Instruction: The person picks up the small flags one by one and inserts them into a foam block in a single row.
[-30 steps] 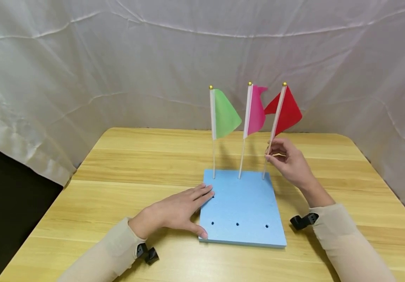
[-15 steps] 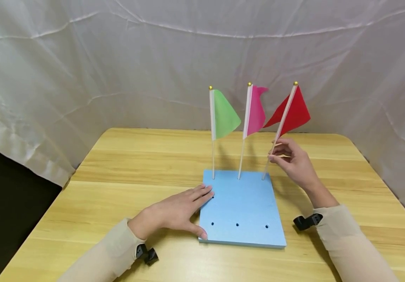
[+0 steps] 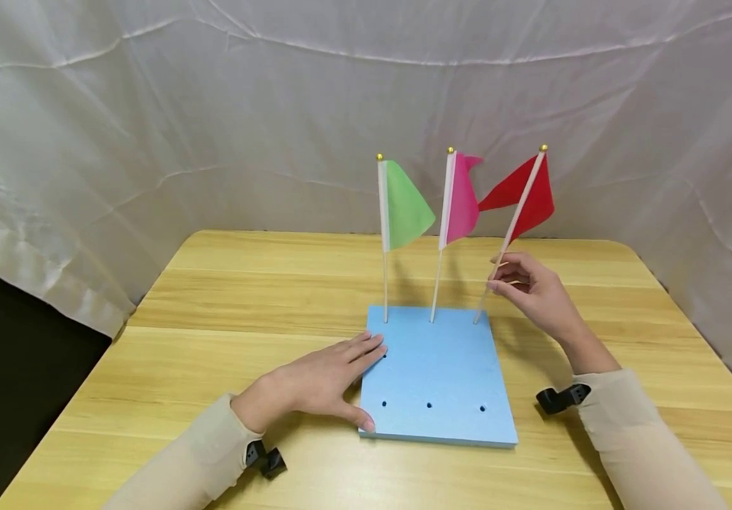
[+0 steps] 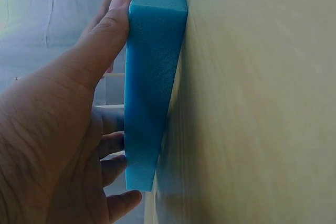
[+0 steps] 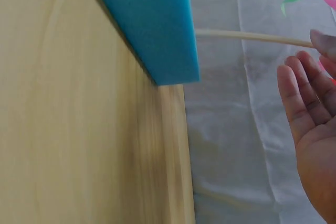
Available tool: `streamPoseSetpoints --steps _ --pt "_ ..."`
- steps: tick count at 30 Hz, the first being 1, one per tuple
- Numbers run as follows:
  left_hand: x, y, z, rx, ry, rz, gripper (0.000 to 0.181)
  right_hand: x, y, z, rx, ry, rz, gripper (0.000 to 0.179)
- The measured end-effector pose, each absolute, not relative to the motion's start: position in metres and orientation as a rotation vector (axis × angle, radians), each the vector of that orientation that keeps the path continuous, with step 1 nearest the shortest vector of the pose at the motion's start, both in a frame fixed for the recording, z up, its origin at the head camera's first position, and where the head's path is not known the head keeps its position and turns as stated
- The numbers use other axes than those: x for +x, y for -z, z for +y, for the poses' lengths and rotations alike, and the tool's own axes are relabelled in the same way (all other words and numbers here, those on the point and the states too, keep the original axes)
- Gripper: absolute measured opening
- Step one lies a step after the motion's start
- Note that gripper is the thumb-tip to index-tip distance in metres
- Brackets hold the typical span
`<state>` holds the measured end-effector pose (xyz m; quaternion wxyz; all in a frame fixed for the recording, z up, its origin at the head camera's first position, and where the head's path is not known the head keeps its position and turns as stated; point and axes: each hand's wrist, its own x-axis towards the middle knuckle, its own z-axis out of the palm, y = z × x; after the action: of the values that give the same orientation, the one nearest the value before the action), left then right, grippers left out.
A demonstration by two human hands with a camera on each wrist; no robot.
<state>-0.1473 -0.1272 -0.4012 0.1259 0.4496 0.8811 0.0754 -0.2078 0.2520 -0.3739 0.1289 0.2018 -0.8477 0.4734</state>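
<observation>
A light blue foam board (image 3: 436, 361) lies flat on the table. Along its back edge stand a green flag (image 3: 404, 209), a pink flag (image 3: 461, 202) and a red flag (image 3: 534, 195), each on a thin stick. My right hand (image 3: 534, 290) pinches the red flag's stick below the cloth; that stick leans to the right, its foot at the board's back right corner. My left hand (image 3: 324, 375) rests on the board's left edge, fingers extended on top, thumb at the front left corner. In the left wrist view the thumb touches the edge of the foam board (image 4: 149, 77).
Several small dark holes (image 3: 429, 405) show in the board's front and left parts. The wooden table (image 3: 238, 283) reaches back to a pale curtain (image 3: 314, 127). A black area (image 3: 15, 397) lies beyond the table's left side.
The red flag's top has tilted to the right, and my right hand has shifted slightly right with its stick. My left hand, the board and the other flags have stayed in place.
</observation>
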Motion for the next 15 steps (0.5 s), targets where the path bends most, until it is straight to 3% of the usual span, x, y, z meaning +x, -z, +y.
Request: streamPoseSetpoints --steps 15 --pt "-0.1475 0.4007 -0.1269 1.309 -0.229 2.564 0.114 -0.2121 0.3796 0.2565 0.653 -1.479 -2.471 0.031"
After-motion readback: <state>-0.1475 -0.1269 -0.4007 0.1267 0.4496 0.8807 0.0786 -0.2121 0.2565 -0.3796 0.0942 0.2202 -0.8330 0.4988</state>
